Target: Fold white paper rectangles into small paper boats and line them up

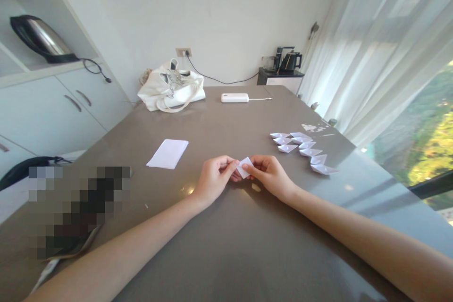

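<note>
The left hand [218, 175] and right hand [272, 173] pinch a small folded white paper [245, 168] between them, above the bench [198, 255]; a paper stack [167, 154] lies to the left; folded paper boats [311, 152] sit to the right, near the curtain [375, 42].

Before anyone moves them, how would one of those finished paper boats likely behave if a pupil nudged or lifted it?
A folded boat looks like thin paper, so it is probably very light and would slide at a nudge. The table looks glossy, which may add to that. Its narrow folds could crush if pinched hard.
</note>
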`<action>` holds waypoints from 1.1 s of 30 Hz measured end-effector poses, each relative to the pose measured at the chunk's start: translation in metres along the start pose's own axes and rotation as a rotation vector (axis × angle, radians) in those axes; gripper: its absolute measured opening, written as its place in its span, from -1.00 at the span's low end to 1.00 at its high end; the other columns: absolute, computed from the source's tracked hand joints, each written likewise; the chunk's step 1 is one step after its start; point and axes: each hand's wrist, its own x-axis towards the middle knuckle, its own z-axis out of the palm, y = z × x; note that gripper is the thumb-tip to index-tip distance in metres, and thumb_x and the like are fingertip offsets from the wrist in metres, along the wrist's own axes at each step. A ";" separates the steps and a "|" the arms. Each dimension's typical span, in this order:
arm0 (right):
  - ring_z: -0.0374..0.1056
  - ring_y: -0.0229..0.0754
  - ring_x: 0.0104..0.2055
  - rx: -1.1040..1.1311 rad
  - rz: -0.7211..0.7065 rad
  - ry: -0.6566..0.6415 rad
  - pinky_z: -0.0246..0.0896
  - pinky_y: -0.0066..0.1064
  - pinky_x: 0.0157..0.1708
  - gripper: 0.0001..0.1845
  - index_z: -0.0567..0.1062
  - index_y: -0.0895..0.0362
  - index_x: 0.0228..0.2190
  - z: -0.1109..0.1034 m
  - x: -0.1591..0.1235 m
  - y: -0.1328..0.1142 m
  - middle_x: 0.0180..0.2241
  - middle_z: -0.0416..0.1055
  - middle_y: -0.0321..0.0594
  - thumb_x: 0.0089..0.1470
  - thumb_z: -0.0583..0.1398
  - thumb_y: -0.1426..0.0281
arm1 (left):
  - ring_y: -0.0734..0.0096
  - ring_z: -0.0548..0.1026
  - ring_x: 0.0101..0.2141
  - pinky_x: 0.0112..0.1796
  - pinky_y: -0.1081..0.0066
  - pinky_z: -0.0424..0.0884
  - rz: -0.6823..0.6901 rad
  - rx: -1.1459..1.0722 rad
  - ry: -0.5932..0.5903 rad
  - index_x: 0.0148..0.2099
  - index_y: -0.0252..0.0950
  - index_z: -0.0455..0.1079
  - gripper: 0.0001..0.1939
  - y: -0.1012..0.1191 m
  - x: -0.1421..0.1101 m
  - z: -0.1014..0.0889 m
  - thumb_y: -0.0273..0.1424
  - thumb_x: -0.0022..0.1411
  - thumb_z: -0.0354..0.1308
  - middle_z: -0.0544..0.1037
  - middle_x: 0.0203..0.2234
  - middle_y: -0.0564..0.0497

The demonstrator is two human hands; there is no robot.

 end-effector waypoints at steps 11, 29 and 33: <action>0.25 -0.33 -0.58 -0.001 0.078 0.032 0.11 -0.53 -0.60 -0.57 0.50 0.22 -0.53 -0.004 0.001 0.006 -0.59 0.42 -0.23 -0.03 0.22 0.07 | 0.48 0.47 -0.55 -0.48 0.54 0.37 0.018 0.024 0.046 -0.39 -0.38 0.41 -0.69 -0.005 0.006 -0.006 -0.19 0.13 0.18 0.52 -0.59 0.01; 0.32 -0.37 -0.57 0.263 0.197 0.138 0.22 -0.55 -0.54 -0.62 0.52 0.23 -0.53 -0.003 0.005 0.004 -0.53 0.48 -0.21 -0.09 0.28 0.12 | 0.43 0.51 -0.50 -0.41 0.48 0.45 0.052 -0.016 0.136 -0.38 -0.37 0.42 -0.74 -0.006 0.007 -0.006 -0.23 0.12 0.19 0.57 -0.49 -0.02; 0.33 -0.38 -0.56 0.332 0.243 0.139 0.25 -0.56 -0.53 -0.68 0.54 0.23 -0.49 -0.003 0.004 0.006 -0.53 0.49 -0.22 -0.15 0.33 0.19 | 0.45 0.49 -0.52 -0.44 0.49 0.44 0.066 -0.019 0.129 -0.37 -0.37 0.43 -0.75 -0.006 0.007 -0.007 -0.25 0.12 0.20 0.56 -0.50 -0.02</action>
